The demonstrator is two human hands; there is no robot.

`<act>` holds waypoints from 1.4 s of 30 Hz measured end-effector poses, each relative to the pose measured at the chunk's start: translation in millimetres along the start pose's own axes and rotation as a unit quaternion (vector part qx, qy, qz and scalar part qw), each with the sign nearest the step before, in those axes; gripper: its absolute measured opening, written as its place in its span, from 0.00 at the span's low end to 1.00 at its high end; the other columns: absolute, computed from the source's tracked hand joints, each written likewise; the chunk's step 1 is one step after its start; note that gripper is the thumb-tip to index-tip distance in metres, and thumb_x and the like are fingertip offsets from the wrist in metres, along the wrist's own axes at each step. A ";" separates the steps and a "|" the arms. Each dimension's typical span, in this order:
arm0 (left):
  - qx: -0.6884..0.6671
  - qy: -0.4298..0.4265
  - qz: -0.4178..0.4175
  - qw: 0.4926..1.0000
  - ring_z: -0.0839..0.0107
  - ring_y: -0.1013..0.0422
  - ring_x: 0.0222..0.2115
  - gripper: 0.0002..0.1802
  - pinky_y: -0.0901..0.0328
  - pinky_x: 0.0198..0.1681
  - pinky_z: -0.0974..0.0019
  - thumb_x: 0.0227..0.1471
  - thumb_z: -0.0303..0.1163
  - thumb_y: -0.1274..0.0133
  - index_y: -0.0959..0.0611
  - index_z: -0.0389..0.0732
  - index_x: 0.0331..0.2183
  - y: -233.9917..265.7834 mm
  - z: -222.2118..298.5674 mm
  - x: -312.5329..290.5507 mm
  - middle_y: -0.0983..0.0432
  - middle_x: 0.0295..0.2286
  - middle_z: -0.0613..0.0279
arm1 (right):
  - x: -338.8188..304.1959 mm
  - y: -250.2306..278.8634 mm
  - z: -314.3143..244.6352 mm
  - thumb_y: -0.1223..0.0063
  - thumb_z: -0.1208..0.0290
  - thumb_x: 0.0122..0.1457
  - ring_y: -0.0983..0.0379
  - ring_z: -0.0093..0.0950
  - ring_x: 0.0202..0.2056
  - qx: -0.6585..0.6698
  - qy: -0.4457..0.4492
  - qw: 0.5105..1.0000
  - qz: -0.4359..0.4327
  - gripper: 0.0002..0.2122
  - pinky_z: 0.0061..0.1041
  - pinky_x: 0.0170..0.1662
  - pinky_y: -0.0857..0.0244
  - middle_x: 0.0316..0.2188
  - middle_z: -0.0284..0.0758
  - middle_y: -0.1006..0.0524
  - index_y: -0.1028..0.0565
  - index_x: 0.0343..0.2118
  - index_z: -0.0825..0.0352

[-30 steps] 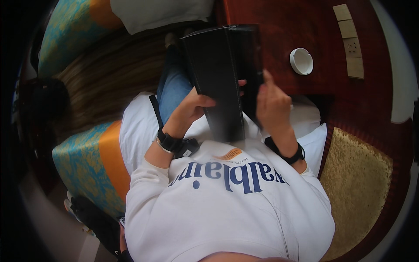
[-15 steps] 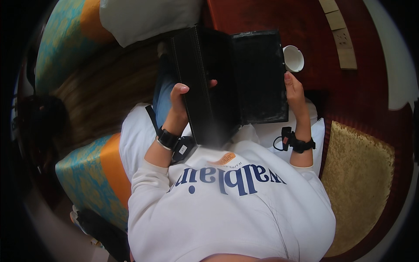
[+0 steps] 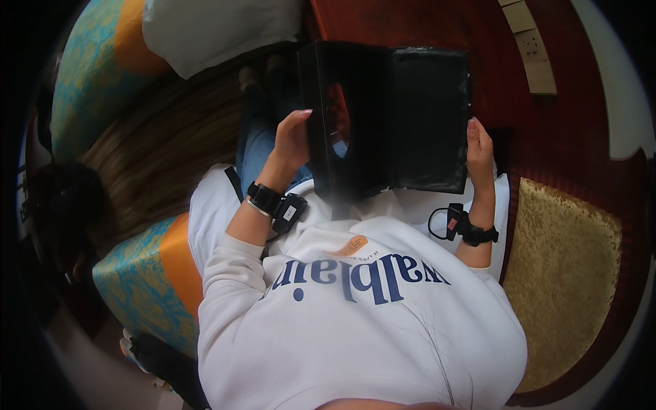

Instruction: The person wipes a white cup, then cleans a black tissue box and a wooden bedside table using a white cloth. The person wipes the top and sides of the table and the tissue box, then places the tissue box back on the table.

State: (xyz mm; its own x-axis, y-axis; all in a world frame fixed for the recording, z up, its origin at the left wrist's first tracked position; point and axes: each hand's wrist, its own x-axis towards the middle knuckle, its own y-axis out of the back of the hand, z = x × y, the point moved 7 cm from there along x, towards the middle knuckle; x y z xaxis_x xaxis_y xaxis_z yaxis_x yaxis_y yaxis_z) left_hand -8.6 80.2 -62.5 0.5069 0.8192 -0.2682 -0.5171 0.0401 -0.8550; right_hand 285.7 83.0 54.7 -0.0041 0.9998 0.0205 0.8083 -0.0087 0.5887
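Note:
Between both hands I hold a black leather-like tissue box (image 3: pixel 365 123) with stitched edges, tilted over my lap. A flat black panel (image 3: pixel 430 119), worn pale along its edges, is swung out on its right side. Through an oval hole in the box, red wood and a patch of blue show. My left hand (image 3: pixel 292 143) grips the left wall, its thumb at the edge and the other fingers hidden behind. At the panel's right edge, my right hand (image 3: pixel 480 150) is closed with the thumb in front; its fingers are partly hidden.
A dark red wooden table (image 3: pixel 506 61) lies beyond the box, bearing a row of beige tiles (image 3: pixel 529 44). Blue-and-gold upholstered seats (image 3: pixel 140 280) stand at left, a grey-white cushion (image 3: pixel 219 31) at the top. A gold seat pad (image 3: pixel 564 273) sits at right.
The box has shifted right and turned, so its oval hole now shows. Both hands moved with it, keeping their grip. The white cup seen earlier beside the panel is now out of sight.

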 end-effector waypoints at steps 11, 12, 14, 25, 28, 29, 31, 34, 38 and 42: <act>0.094 -0.023 0.073 0.993 0.68 0.29 0.40 0.33 0.33 0.41 0.63 0.51 0.55 0.50 0.31 0.43 0.51 2.6 -0.2 4.5 0.27 0.39 0.56 | 7.8 -4.9 26.4 0.66 0.60 0.67 0.48 0.17 0.21 0.003 -0.030 1.000 -0.008 0.18 0.20 0.26 0.50 0.17 0.28 0.42 0.36 0.24 0.67; 0.103 -0.028 0.069 0.992 0.67 0.29 0.40 0.35 0.34 0.42 0.64 0.50 0.55 0.48 0.33 0.43 0.53 1.3 1.0 4.3 0.27 0.40 0.56 | 8.2 -5.5 31.1 0.66 0.60 0.67 0.48 0.17 0.21 0.007 -0.037 0.999 -0.010 0.18 0.19 0.26 0.50 0.17 0.28 0.42 0.36 0.25 0.67; 0.150 -0.048 0.083 0.984 0.65 0.30 0.42 0.40 0.34 0.44 0.64 0.48 0.54 0.44 0.38 0.43 0.56 1.6 5.3 4.5 0.29 0.41 0.56 | 7.5 -7.7 33.2 0.66 0.59 0.67 0.47 0.17 0.22 0.014 -0.045 0.999 -0.014 0.18 0.20 0.27 0.49 0.17 0.28 0.41 0.35 0.25 0.68; 0.296 -0.018 0.161 0.941 0.61 0.28 0.40 0.51 0.33 0.45 0.57 0.44 0.51 0.42 0.49 0.44 0.62 20.2 11.7 2.6 0.32 0.44 0.50 | 6.0 -13.1 50.9 0.65 0.58 0.67 0.46 0.17 0.22 0.014 -0.061 0.998 -0.001 0.18 0.20 0.27 0.48 0.18 0.29 0.40 0.34 0.26 0.68; 0.288 -0.006 0.167 0.943 0.59 0.28 0.41 0.51 0.33 0.45 0.56 0.44 0.51 0.42 0.48 0.45 0.62 19.3 11.2 1.8 0.32 0.45 0.50 | 6.1 -14.2 50.7 0.65 0.58 0.67 0.46 0.17 0.23 0.022 -0.060 0.998 0.001 0.18 0.19 0.27 0.48 0.18 0.28 0.40 0.34 0.26 0.68; 0.286 -0.004 0.166 0.944 0.58 0.29 0.42 0.50 0.33 0.45 0.56 0.44 0.51 0.43 0.48 0.45 0.62 17.2 11.8 1.6 0.32 0.46 0.50 | 6.2 -14.8 50.8 0.65 0.58 0.67 0.46 0.17 0.23 0.029 -0.063 0.998 0.000 0.18 0.19 0.28 0.48 0.18 0.28 0.40 0.34 0.27 0.68; 0.281 0.000 0.165 0.945 0.57 0.30 0.43 0.49 0.33 0.46 0.55 0.44 0.50 0.43 0.48 0.46 0.62 12.4 12.5 1.3 0.32 0.46 0.50 | 6.2 -15.2 47.9 0.65 0.58 0.67 0.46 0.16 0.23 0.044 -0.067 0.997 0.003 0.18 0.18 0.28 0.48 0.19 0.26 0.39 0.33 0.27 0.68; 0.287 -0.002 0.169 0.943 0.57 0.31 0.45 0.47 0.35 0.47 0.55 0.46 0.50 0.45 0.47 0.46 0.61 14.4 11.5 2.3 0.32 0.47 0.51 | 4.8 -15.9 37.0 0.63 0.58 0.66 0.45 0.15 0.24 0.075 -0.074 0.994 0.015 0.17 0.17 0.29 0.48 0.20 0.25 0.39 0.32 0.28 0.68; 0.256 0.003 0.170 0.952 0.61 0.32 0.47 0.41 0.36 0.49 0.56 0.48 0.50 0.48 0.42 0.45 0.59 18.9 8.8 0.0 0.32 0.46 0.50 | 5.2 -16.4 16.4 0.62 0.59 0.66 0.46 0.14 0.24 0.113 -0.089 0.989 0.015 0.17 0.16 0.29 0.48 0.20 0.24 0.39 0.31 0.29 0.68; 0.228 0.010 0.174 0.958 0.64 0.29 0.44 0.33 0.37 0.49 0.61 0.50 0.51 0.50 0.30 0.41 0.52 24.7 7.3 -4.2 0.26 0.41 0.52 | 8.3 -17.0 4.2 0.61 0.60 0.66 0.45 0.13 0.24 0.106 -0.092 0.990 -0.012 0.16 0.15 0.28 0.49 0.20 0.23 0.38 0.30 0.29 0.69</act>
State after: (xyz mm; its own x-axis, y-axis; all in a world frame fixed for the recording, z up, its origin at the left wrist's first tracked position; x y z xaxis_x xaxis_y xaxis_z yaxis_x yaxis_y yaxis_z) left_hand -28.5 81.9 -79.2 0.2609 0.8172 -0.5140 -0.9021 0.0168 -0.4311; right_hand 274.4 91.5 41.5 0.0665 0.9864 -0.1504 0.9146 0.0000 0.4043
